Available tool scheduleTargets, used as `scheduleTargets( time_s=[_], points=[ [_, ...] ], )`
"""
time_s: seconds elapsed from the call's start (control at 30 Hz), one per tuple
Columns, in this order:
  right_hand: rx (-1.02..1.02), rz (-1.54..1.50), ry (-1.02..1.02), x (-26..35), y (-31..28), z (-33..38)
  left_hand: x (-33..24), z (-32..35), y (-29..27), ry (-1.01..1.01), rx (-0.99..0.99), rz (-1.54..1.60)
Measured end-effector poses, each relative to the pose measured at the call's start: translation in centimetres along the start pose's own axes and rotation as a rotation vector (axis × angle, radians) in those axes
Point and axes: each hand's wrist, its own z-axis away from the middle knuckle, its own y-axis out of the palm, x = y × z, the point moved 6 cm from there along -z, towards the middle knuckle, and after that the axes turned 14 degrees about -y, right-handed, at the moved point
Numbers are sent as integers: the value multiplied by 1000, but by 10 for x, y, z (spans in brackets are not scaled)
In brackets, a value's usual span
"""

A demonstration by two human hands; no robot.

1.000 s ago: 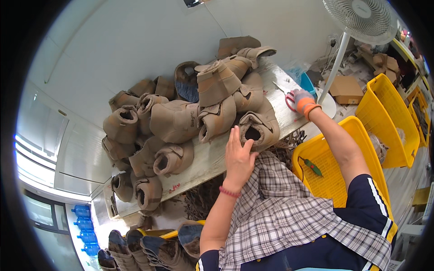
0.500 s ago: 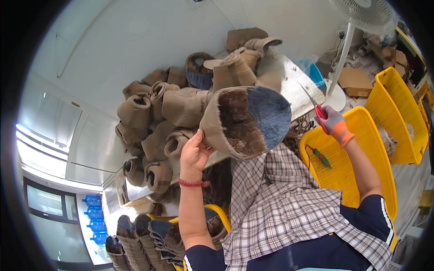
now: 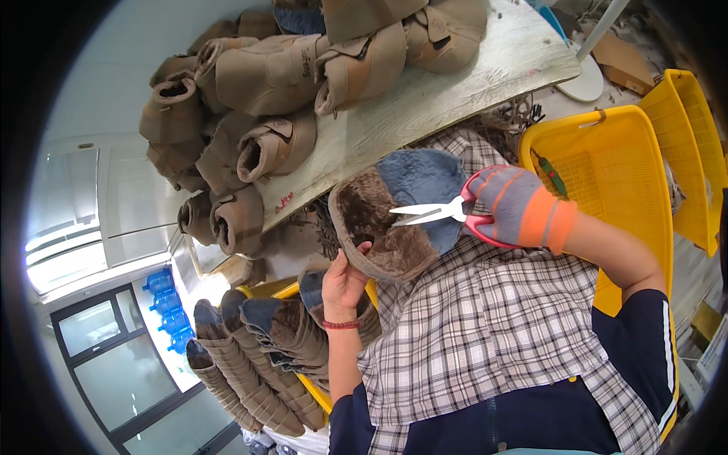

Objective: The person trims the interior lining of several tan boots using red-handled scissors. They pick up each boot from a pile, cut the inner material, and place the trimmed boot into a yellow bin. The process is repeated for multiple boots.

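My bare left hand (image 3: 346, 287), with a red beaded bracelet at the wrist, grips the near-left rim of a tan fleece-lined sleeve (image 3: 355, 220) that looks like a knee warmer. Its mouth faces up, showing brown pile on the left and blue pile on the right. In a grey and orange glove, my right hand (image 3: 517, 206) is closed around the red handles of a pair of scissors (image 3: 434, 212). The blades stand slightly apart and point left over the sleeve's opening. Whether they touch the pile, I cannot tell.
Several similar tan sleeves (image 3: 265, 72) are heaped on the worktable (image 3: 425, 106). At lower left, nested stacks of sleeves (image 3: 262, 356) stand by a yellow basket (image 3: 317, 390). On the right, a yellow basket (image 3: 633, 189) holds a green tool (image 3: 551, 174). A checked apron (image 3: 478, 326) covers my lap.
The sleeve has come down off the table's edge to above my lap. My right hand has swung the scissors left from beside the basket to over the sleeve's opening. The view has tilted lower.
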Motion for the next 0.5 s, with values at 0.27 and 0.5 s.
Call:
scheduleTargets(
  time_s=[0.27,0.5],
  points=[
    [306,79,49,-21,56,3,21,-9,-18,252,-30,41],
    [268,107,27,-15,12,-2,24,-7,-16,283,-55,125]
  ],
)
